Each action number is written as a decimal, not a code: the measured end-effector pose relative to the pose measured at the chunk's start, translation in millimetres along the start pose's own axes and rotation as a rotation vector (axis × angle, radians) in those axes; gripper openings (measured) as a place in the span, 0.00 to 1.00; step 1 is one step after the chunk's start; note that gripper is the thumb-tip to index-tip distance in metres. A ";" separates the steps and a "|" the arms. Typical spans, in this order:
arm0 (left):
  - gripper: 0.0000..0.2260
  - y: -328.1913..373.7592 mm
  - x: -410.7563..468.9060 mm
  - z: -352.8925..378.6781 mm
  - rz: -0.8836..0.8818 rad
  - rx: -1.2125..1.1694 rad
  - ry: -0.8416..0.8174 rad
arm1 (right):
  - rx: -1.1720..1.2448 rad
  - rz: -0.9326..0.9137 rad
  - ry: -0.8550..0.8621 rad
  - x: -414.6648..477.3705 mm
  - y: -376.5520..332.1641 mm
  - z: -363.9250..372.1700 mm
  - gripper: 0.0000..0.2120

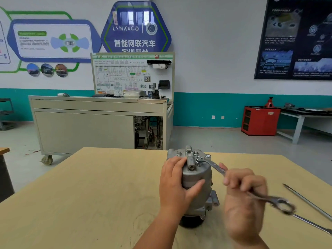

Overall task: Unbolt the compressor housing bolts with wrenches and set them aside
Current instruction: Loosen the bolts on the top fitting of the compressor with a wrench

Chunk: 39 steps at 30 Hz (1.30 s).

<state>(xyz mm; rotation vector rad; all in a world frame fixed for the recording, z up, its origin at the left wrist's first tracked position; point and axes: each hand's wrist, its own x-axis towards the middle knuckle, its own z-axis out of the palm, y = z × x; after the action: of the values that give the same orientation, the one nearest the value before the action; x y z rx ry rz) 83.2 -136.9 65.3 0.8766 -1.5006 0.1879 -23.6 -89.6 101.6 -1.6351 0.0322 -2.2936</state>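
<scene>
A grey metal compressor (196,178) stands upright on the wooden table (89,194). Several bolts (179,153) stick up from its top housing. My left hand (177,184) grips the compressor body from the left side. My right hand (245,187) holds the shaft of a combination wrench (218,168). The wrench's open end sits on a bolt (199,159) at the top right of the housing. Its ring end (283,205) sticks out to the right of my hand, blurred.
Two long metal tools (309,203) lie on the table's right side. Beyond the table stand a wheeled grey training cabinet (86,126) with a wiring board, a red cabinet (259,120) and a workbench (305,114) at the right wall.
</scene>
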 end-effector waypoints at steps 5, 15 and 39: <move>0.29 1.8 3.4 -4.9 -0.065 -0.001 -0.061 | 0.171 0.407 0.596 48.3 8.9 -22.8 0.13; 0.29 -1.6 5.5 -0.5 -0.037 -0.002 -0.024 | -0.739 1.149 -0.043 125.0 126.3 -5.9 0.08; 0.28 3.1 8.0 -2.7 -0.145 0.011 -0.048 | -0.727 0.260 -1.400 92.2 66.1 93.9 0.11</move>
<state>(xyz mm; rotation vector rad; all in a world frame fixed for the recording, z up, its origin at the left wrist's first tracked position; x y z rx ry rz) 84.3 -136.3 74.2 1.0007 -1.4750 0.0688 52.7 -161.7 205.0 -2.9507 0.7271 -0.5491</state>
